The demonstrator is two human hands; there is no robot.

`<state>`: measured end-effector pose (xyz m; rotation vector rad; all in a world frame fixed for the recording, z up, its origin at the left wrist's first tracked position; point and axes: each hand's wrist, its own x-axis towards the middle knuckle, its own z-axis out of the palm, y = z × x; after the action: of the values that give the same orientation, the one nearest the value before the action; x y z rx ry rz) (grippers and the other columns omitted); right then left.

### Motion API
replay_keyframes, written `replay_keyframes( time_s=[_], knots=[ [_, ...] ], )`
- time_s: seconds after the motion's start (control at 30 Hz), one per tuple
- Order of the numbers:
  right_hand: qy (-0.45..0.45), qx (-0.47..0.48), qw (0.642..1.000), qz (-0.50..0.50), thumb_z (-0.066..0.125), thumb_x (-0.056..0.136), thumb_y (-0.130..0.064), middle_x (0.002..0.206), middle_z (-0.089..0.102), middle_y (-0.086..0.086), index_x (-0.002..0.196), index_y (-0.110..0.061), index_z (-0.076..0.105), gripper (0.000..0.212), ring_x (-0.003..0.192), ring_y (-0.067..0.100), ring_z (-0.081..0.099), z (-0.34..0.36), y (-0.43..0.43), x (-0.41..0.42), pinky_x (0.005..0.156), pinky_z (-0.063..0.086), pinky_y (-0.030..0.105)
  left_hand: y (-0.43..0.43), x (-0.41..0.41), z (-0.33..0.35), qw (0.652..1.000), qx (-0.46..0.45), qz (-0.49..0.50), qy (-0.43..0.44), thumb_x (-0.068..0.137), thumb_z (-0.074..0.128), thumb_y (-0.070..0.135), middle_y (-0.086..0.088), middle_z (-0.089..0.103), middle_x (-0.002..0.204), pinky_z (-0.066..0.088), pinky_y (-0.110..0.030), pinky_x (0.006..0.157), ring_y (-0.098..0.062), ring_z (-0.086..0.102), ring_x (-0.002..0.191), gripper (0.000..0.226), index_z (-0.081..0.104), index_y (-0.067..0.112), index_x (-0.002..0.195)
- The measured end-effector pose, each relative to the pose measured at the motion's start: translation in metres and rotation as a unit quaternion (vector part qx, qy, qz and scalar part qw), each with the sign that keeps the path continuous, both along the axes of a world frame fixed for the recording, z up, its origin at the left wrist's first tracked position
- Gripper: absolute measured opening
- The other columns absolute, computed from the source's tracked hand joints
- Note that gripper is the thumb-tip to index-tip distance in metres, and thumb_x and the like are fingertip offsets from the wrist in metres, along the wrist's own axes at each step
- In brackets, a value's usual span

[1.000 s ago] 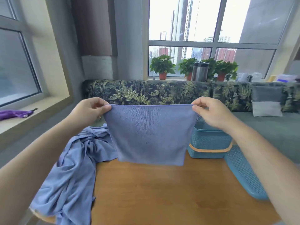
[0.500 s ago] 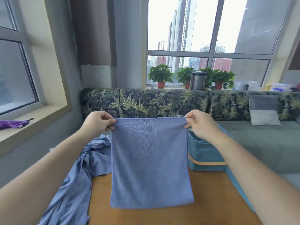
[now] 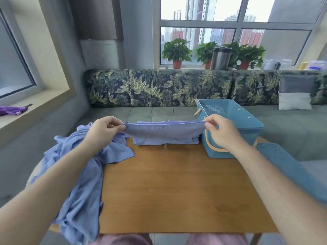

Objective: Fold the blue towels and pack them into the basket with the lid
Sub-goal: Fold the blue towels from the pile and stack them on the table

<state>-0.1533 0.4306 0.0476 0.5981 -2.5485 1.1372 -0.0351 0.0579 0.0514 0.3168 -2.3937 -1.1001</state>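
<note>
Fingers of left hand and right hand pinch blue towel corners.

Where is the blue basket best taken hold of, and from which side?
By the orange handle hanging down the near wall of the basket: come from the person's side and hook fingers under its loop. The body looks too wide for one hand.

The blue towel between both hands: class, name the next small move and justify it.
Probably lower the pinched edge, laying the blue cloth towel flat on the brown wooden table: left hand and right hand pinch its top corners, and its lower part rests there.
</note>
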Motion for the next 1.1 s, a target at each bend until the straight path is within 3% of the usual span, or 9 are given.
replay_keyframes(
  time_s=[0.07,0.17,0.27,0.37,0.5,0.6,0.9,1.0,1.1],
  knots=[
    [-0.021,0.015,1.000,0.002,0.060,0.098,-0.015,0.099,0.067,-0.007,0.098,-0.026,0.066,0.013,0.096,0.012,0.059,-0.034,0.006,0.017,0.079,0.041,0.020,0.003,0.016,-0.037,1.000,-0.009,-0.017,-0.025,0.089,0.075,0.018,0.004,0.070,0.077,0.044,-0.010,0.063,0.004,0.058,0.062,0.009,0.070,0.023,0.083],
    [-0.084,0.023,0.996,0.025,0.062,0.097,-0.014,0.102,0.069,-0.007,0.097,-0.028,0.067,0.014,0.100,0.013,0.062,-0.088,0.015,0.043,0.090,0.046,0.030,0.009,0.040,-0.094,0.995,-0.001,-0.035,-0.089,0.090,0.073,0.022,0.008,0.072,0.083,0.051,-0.033,0.079,-0.014,0.067,0.082,0.010,0.067,0.026,0.083],
    [-0.151,0.031,0.987,0.045,0.060,0.099,-0.013,0.096,0.069,-0.010,0.098,-0.021,0.068,0.012,0.090,0.001,0.062,-0.121,0.022,0.064,0.084,0.046,0.022,0.020,0.059,-0.130,0.991,0.009,-0.042,-0.130,0.093,0.070,0.020,0.004,0.071,0.080,0.051,-0.042,0.080,-0.021,0.067,0.081,0.014,0.063,0.026,0.081],
    [-0.193,0.037,0.979,0.052,0.059,0.100,-0.013,0.077,0.067,-0.011,0.095,-0.020,0.066,0.011,0.067,-0.005,0.056,-0.132,0.030,0.073,0.069,0.042,0.023,0.024,0.069,-0.141,0.987,0.029,-0.041,-0.155,0.093,0.069,0.023,0.001,0.071,0.077,0.053,-0.045,0.077,-0.027,0.067,0.078,0.012,0.064,0.022,0.083],
    [-0.239,0.021,0.969,0.064,0.060,0.098,-0.010,0.068,0.069,-0.008,0.090,-0.019,0.068,0.015,0.064,0.009,0.058,-0.128,0.044,0.070,0.072,0.046,0.036,0.027,0.073,-0.135,0.985,0.075,-0.056,-0.146,0.093,0.070,0.020,-0.001,0.071,0.071,0.054,-0.034,0.060,-0.015,0.064,0.061,0.013,0.066,0.009,0.087],
    [-0.231,0.018,0.971,0.065,0.059,0.098,-0.011,0.069,0.071,-0.006,0.090,-0.021,0.068,0.016,0.063,0.010,0.059,-0.124,0.044,0.063,0.073,0.049,0.040,0.031,0.070,-0.130,0.983,0.111,-0.061,-0.132,0.094,0.068,0.021,-0.001,0.069,0.073,0.050,-0.022,0.052,-0.007,0.061,0.060,0.015,0.066,0.007,0.089],
    [-0.194,0.037,0.980,-0.002,0.053,0.101,-0.019,0.095,0.072,-0.003,0.099,-0.020,0.065,0.012,0.090,0.016,0.066,-0.118,0.008,0.013,0.079,0.047,0.030,0.021,0.002,-0.132,0.988,0.087,-0.002,-0.131,0.094,0.065,0.034,0.002,0.070,0.089,0.052,-0.036,0.078,-0.017,0.063,0.082,0.013,0.065,0.021,0.090],
    [-0.177,0.041,0.983,-0.031,0.052,0.101,-0.018,0.096,0.069,-0.002,0.099,-0.018,0.063,0.011,0.092,0.019,0.063,-0.131,-0.010,-0.011,0.070,0.042,0.029,0.020,-0.028,-0.141,0.988,0.067,0.024,-0.138,0.095,0.062,0.033,-0.001,0.068,0.091,0.052,-0.038,0.078,-0.020,0.063,0.085,0.015,0.064,0.018,0.092],
    [-0.172,0.068,0.981,-0.057,0.052,0.101,-0.020,0.094,0.068,-0.002,0.096,-0.021,0.062,0.011,0.094,0.020,0.063,-0.151,-0.024,-0.032,0.078,0.047,0.033,0.018,-0.054,-0.155,0.986,0.047,0.047,-0.155,0.097,0.060,0.030,0.000,0.065,0.092,0.047,-0.033,0.074,-0.020,0.061,0.089,0.015,0.063,0.015,0.095]
  ],
)
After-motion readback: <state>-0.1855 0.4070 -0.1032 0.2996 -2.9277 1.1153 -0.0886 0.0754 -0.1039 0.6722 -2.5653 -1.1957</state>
